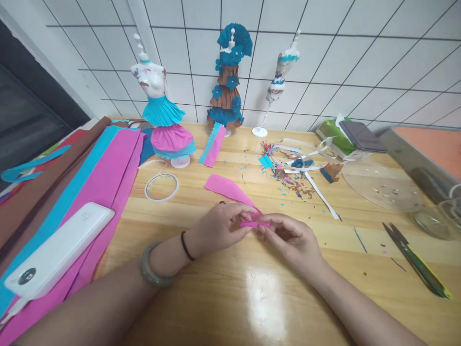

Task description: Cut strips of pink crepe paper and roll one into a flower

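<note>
My left hand [220,226] and my right hand [291,239] meet over the middle of the wooden table [230,293]. Both pinch a small folded pink paper piece [254,222] between thumb and fingertips. A larger pink paper strip [230,189] lies on the table just behind the hands and runs into the pinched piece. A jade bangle and a black hair tie sit on my left wrist.
Pink, blue and brown paper sheets [97,182] lie at left under a white box [57,250]. A tape roll [162,186], three mini mannequins [162,113], paper scraps [291,175], a clear lid [382,185] and snips [414,259] surround the hands.
</note>
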A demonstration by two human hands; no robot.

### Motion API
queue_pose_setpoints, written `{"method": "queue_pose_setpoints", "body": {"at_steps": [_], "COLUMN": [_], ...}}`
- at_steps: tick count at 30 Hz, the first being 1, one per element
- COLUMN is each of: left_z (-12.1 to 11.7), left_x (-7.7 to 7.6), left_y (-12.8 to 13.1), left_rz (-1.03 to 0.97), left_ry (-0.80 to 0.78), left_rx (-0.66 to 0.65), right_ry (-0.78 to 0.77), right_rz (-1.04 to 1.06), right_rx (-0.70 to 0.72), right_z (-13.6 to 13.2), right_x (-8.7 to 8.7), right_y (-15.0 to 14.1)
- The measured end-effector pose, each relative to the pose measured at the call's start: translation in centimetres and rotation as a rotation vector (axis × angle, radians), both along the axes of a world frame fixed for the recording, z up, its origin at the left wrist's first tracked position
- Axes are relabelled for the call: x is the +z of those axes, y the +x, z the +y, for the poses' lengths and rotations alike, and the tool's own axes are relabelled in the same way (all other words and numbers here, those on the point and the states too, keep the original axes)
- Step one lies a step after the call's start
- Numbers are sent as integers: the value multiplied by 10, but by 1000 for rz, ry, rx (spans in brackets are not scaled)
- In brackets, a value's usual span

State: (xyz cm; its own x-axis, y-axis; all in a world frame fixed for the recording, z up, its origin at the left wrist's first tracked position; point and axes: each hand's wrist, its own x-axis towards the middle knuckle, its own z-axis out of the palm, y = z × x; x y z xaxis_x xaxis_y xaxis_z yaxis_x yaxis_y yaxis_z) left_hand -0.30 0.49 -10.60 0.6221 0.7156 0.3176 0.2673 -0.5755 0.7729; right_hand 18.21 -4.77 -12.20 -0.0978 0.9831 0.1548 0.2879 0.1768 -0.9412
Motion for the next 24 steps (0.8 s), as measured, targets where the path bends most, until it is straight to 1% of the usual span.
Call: {"method": "queue_pose_setpoints", "body": {"at_steps": [4, 8, 12, 15, 18, 21, 24], "left_z": [1, 3, 2, 2, 2, 3, 3], "left_x": [-1, 0, 1, -1, -4, -5, -3], "left_y": [0, -1, -1, -1, 0, 0, 0], "left_rz": [24, 0, -26, -69, -119, -150, -147], "left_ry": [13, 21, -4, -79, -184, -248, -277], "left_rx": [34, 65, 64, 83, 86, 62, 30], "right_ry": [36, 40, 63, 112, 120, 104, 109], "right_rz": [-42, -75, -47, -14, -14, -56, -76], "right_rx": [6, -3, 4, 29, 51, 57, 42], "right_z": [1, 3, 5, 6, 6, 6, 5], "right_x": [1, 0, 1, 4, 6, 6, 3], "right_y": [0, 2, 3, 3, 2, 2, 1]}}
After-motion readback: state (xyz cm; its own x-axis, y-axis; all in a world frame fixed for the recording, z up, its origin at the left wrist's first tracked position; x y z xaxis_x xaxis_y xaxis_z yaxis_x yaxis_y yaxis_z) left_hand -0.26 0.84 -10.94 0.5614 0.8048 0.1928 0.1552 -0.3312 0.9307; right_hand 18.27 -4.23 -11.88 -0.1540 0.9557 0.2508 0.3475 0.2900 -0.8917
